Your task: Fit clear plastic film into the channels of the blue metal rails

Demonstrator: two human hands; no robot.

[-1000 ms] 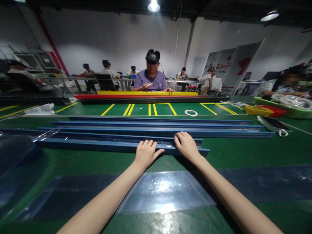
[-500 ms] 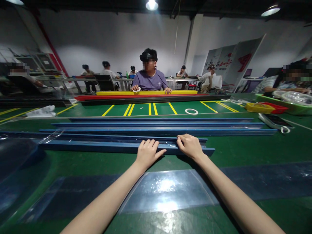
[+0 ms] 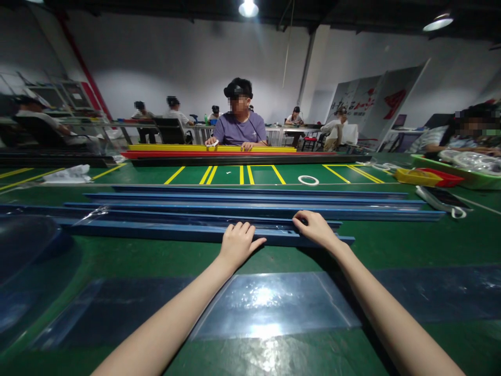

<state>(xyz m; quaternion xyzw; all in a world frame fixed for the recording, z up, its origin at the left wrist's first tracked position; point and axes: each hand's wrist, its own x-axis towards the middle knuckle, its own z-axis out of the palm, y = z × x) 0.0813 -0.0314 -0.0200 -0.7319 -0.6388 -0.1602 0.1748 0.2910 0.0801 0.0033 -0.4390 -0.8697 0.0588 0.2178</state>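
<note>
A long blue channel-shaped strip (image 3: pixel 188 230) lies across the table in front of me, its right end just beyond my right hand. My left hand (image 3: pixel 238 243) hooks its fingers over the near wall of this strip, the thumb stretched out to the right. Closer to the right end, my right hand (image 3: pixel 316 228) reaches across the strip, thumb and forefinger curled together at its far wall. What lies under those fingertips is hidden. Shiny clear film (image 3: pixel 96 214) wraps the strips at the left.
More blue channel strips (image 3: pixel 250 199) lie parallel behind. A clear plastic sheet (image 3: pixel 270 308) covers the table nearer me. A white ring (image 3: pixel 308 180), a phone (image 3: pixel 442 197) and a yellow tray (image 3: pixel 418 177) lie beyond. Opposite, a co-worker (image 3: pixel 240 128) handles a yellow strip (image 3: pixel 211 148).
My right hand and the near blue strip have shifted a little to the right, while my left hand has hardly moved. The co-worker's yellow strip has slid left.
</note>
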